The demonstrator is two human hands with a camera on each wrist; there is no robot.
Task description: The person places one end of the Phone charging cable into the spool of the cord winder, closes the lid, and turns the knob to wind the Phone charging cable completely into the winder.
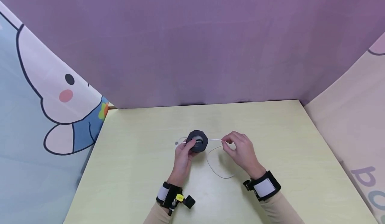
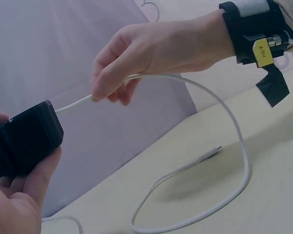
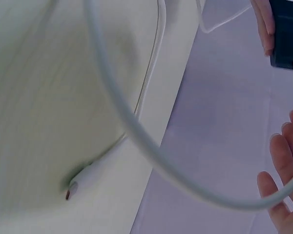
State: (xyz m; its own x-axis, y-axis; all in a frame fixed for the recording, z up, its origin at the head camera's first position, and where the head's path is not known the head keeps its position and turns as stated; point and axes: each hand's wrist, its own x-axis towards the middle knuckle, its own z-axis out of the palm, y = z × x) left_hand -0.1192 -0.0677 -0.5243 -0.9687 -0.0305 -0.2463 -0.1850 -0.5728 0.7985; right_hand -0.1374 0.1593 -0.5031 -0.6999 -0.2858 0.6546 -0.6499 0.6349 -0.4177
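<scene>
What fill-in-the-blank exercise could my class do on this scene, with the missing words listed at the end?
1. In the head view, the digit of the left hand seen across the front of the dark holder is the ____.
2. The right hand pinches a cable whose colour is ____.
3. The backdrop beyond the table is ____.
4. The cartoon figure with a pink cheek is on the head view's ____ side.

Missing words: thumb; white; purple; left.
</scene>
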